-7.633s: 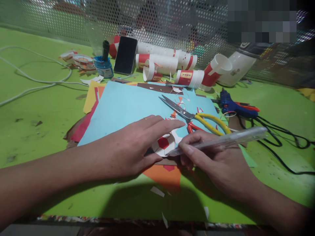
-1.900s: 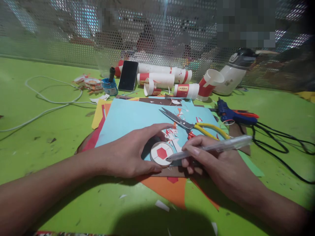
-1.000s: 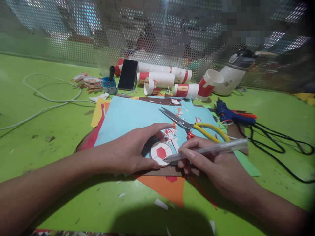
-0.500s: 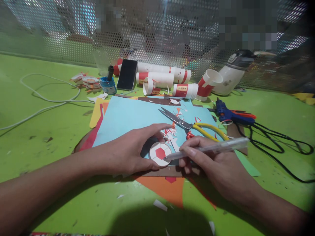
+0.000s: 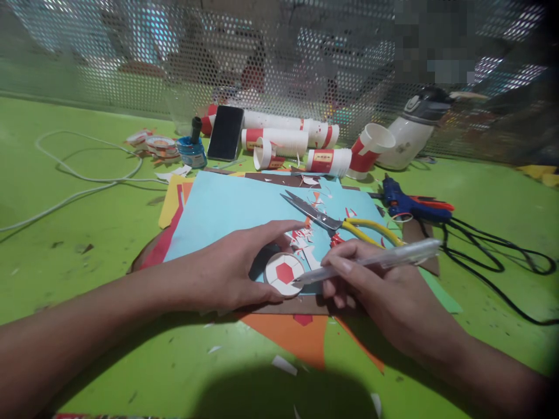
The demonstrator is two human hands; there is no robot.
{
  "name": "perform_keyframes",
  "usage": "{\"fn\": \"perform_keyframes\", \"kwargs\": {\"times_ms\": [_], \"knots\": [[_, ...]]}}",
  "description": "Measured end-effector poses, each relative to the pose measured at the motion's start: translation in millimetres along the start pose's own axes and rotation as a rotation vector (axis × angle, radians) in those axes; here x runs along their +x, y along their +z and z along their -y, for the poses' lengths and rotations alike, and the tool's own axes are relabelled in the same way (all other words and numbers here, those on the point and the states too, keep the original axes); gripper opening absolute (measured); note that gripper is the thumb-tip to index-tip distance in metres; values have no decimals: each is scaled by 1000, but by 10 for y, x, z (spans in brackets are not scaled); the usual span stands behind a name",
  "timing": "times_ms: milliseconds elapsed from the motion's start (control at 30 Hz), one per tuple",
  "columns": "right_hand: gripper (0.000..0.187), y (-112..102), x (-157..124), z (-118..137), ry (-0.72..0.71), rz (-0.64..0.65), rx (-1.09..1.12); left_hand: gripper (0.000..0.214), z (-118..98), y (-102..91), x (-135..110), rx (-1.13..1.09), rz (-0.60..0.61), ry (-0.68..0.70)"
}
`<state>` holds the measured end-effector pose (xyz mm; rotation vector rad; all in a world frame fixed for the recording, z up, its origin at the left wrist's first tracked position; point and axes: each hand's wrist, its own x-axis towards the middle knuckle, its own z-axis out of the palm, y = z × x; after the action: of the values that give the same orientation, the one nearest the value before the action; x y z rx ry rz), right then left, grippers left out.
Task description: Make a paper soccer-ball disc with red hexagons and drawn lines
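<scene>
My left hand (image 5: 231, 267) is curved round a small white round disc (image 5: 278, 290) with a red hexagon (image 5: 285, 272) at its middle and thin lines running outward. The thumb presses on the disc's lower edge; the index finger arches above. My right hand (image 5: 371, 273) grips a clear pen (image 5: 367, 259), its tip at the disc just right of the hexagon. Beneath the disc lies light blue paper (image 5: 227, 203) over brown cardboard (image 5: 279, 305). Scissors with yellow handles (image 5: 371, 230) rest on the blue paper beyond my right hand, near red and white paper scraps (image 5: 301, 235).
Farther back are a blue jar (image 5: 192, 152), a phone (image 5: 226, 132), stacked paper cups (image 5: 275, 139), an upright cup (image 5: 371, 150) and a white bottle (image 5: 406, 134). A blue glue gun (image 5: 410, 203) with black cord lies right. A white cable (image 5: 87, 192) loops left. Perforated metal mesh (image 5: 279, 64) stands behind.
The pen tip stays at the disc beside the hexagon, while my right hand shifts very slightly. My left hand and the disc look the same.
</scene>
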<state>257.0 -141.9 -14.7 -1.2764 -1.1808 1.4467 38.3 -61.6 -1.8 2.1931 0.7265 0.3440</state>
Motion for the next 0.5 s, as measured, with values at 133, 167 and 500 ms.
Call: {"fn": "perform_keyframes", "kwargs": {"times_ms": [133, 167, 500], "knots": [[17, 11, -1, 11, -42, 26, -143, 78, 21, 6, -9, -3, 0, 7], [17, 17, 1, 21, -46, 25, -168, 79, 24, 7, -10, -3, 3, 6], [15, 68, -14, 100, -29, 5, -288, 80, 26, 0, 11, 22, 12, 9]]}}
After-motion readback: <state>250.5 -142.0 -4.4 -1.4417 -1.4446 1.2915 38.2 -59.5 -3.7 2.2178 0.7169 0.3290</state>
